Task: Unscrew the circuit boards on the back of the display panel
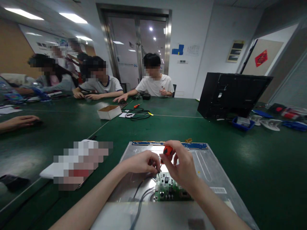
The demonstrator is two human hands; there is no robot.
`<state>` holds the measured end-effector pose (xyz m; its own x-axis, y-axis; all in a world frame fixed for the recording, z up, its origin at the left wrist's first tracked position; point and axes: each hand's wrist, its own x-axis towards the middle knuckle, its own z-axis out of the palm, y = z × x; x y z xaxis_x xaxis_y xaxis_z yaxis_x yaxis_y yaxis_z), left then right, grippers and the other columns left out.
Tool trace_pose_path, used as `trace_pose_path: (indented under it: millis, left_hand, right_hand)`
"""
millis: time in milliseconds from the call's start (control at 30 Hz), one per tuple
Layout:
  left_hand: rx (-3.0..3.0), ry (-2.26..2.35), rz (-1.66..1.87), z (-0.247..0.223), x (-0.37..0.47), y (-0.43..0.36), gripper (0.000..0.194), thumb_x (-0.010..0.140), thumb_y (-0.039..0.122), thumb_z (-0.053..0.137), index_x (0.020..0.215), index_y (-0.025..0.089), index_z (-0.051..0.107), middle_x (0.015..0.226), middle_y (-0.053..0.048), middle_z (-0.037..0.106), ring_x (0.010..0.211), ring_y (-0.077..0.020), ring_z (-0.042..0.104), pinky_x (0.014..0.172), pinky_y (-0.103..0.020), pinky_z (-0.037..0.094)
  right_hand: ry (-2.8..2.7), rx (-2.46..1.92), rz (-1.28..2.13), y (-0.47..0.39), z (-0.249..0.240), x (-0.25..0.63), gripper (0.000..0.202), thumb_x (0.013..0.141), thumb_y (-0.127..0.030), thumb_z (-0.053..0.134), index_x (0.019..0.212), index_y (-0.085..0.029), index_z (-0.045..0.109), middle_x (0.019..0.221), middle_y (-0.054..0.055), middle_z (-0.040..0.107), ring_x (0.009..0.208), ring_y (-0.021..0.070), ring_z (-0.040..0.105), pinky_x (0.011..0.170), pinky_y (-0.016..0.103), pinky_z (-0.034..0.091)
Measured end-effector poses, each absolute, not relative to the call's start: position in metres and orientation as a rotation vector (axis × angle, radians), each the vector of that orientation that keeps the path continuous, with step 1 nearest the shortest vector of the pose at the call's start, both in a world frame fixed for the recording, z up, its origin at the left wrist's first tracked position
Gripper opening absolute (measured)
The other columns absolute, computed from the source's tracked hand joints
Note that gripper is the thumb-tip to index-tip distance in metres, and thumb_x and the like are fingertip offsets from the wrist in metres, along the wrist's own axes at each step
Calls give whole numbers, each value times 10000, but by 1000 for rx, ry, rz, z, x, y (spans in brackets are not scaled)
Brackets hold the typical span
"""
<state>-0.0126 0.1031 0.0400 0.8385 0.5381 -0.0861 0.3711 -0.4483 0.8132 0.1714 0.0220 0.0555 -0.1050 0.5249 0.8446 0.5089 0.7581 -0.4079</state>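
A silver metal panel (203,169) lies flat in front of me, with a blue strip (196,145) along its far edge. On it sits a green circuit board (165,193), with grey cables (141,203) running off its left side. My right hand (183,166) is closed around a red and black screwdriver handle (168,150), held above the board's far left part. Just left of it, my left hand (145,163) has its fingers pinched together close to the board's corner; what they hold, if anything, is too small to name.
A black monitor (230,95) and a blue tray (242,124) stand at the back right. Across the green table (177,127) are an open box (109,112) and a black cable (137,117). Several people sit opposite; another person's hand (24,122) rests at left.
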Motion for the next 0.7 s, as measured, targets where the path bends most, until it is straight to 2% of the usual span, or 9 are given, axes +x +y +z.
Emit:
trace_pose_path:
  millis: [167, 467, 700]
  left_hand:
    - [2084, 676, 239, 37, -13, 102, 84, 699, 168, 684, 775, 162, 719, 699, 17, 613, 651, -135, 502, 612, -239, 378]
    - [2095, 681, 232, 40, -14, 102, 57, 712, 166, 697, 766, 169, 717, 676, 25, 601, 648, -136, 508, 611, -238, 377]
    - [2084, 669, 231, 41, -12, 102, 49, 701, 154, 692, 740, 174, 713, 698, 18, 625, 659, -138, 516, 617, -237, 400]
  right_hand:
    - [-1758, -834, 5, 20, 59, 170, 258, 983, -188, 517, 1227, -242, 581, 1076, 67, 604, 605, 81, 577, 459, 207, 493]
    - [-1765, -817, 44, 20, 56, 171, 340, 974, -167, 503, 1306, -232, 540, 1104, 85, 611, 635, 96, 588, 472, 215, 514]
    - [-1739, -818, 16, 20, 56, 170, 265, 961, -187, 552, 1221, -237, 563, 1024, 58, 622, 623, 97, 588, 461, 209, 503]
